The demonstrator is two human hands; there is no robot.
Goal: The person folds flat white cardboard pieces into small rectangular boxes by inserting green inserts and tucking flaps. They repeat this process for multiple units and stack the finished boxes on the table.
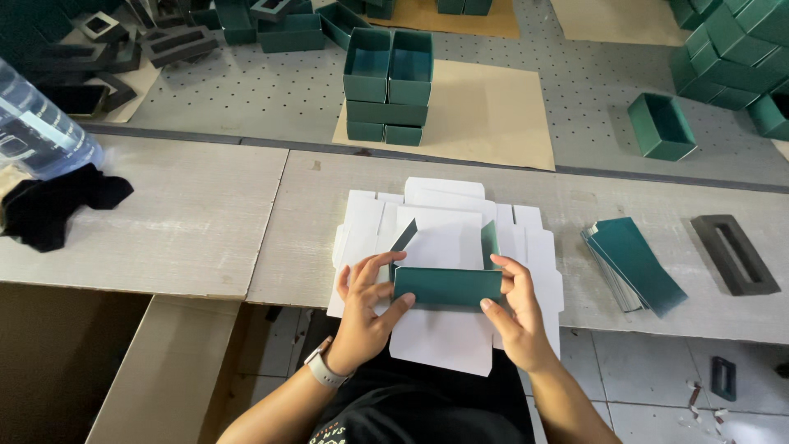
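A flat cardboard box blank, white inside and dark green outside, lies on top of a stack of white blanks (366,215) at the near edge of the grey table (205,230). Its near flap (448,287) is folded up, showing green. My left hand (367,300) grips the flap's left end with fingers over the top edge. My right hand (516,308) pinches the flap's right end. Two side flaps (490,244) stand partly raised behind it.
A pile of flat green sheets (633,265) and a dark grey foam frame (734,253) lie to the right. Folded green boxes (388,82) are stacked behind on brown paper. A black cloth (57,205) and a plastic bottle (37,123) sit at left.
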